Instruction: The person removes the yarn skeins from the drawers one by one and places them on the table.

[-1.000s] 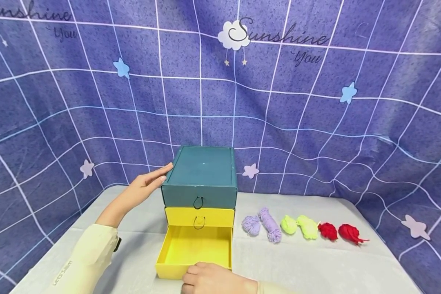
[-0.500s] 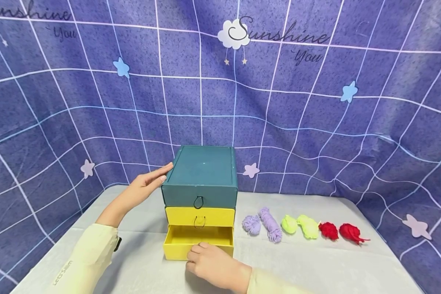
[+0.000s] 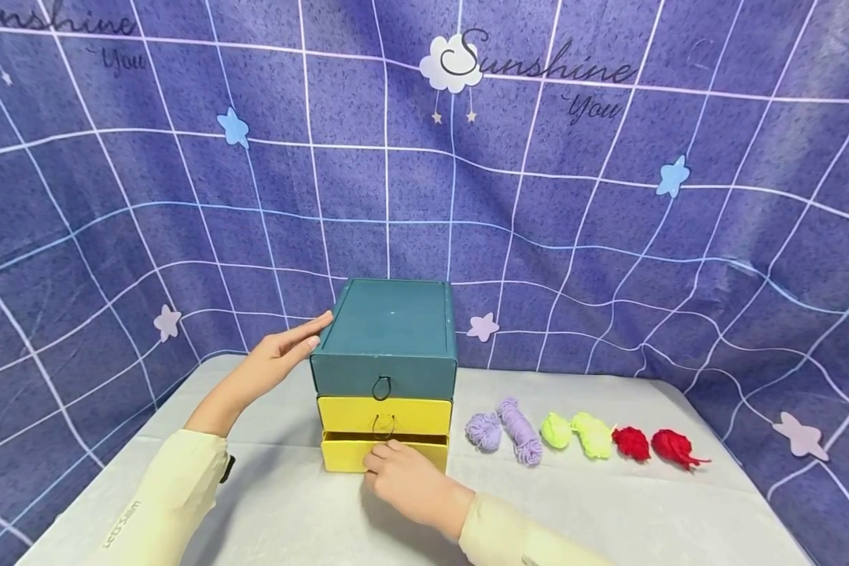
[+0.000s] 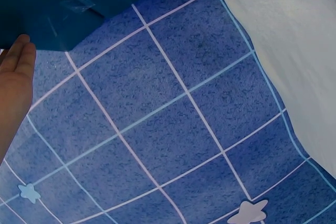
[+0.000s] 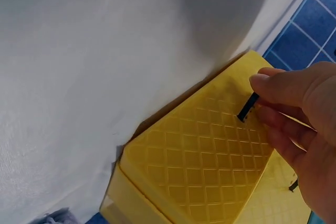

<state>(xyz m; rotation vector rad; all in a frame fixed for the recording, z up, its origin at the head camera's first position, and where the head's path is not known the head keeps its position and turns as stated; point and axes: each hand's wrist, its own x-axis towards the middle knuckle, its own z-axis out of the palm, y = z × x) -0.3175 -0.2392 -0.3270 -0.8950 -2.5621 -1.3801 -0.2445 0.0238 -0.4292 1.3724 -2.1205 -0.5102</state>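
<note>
A small chest of drawers stands on the table, with a teal top unit point(image 3: 396, 318) above two yellow drawers. The bottom drawer point(image 3: 343, 457) sticks out slightly under the closed middle drawer point(image 3: 420, 415). My right hand point(image 3: 417, 486) is at its front; in the right wrist view, thumb and fingers pinch its black loop pull point(image 5: 247, 108) against the waffle-patterned yellow front point(image 5: 194, 156). With fingers straight, my left hand point(image 3: 269, 369) rests on the left upper edge of the teal unit. Only its fingers and part of the palm show in the left wrist view.
To the right of the chest lie purple yarn point(image 3: 520, 432), light green yarn point(image 3: 593, 437) and red yarn point(image 3: 675, 449), two bundles of each in a row. Behind the grey-white table point(image 3: 608, 511) hangs a blue-purple grid curtain point(image 3: 552, 196).
My right hand has moved away from me with the bottom drawer, which has slid from far out to nearly in. The left hand has stayed on the teal unit.
</note>
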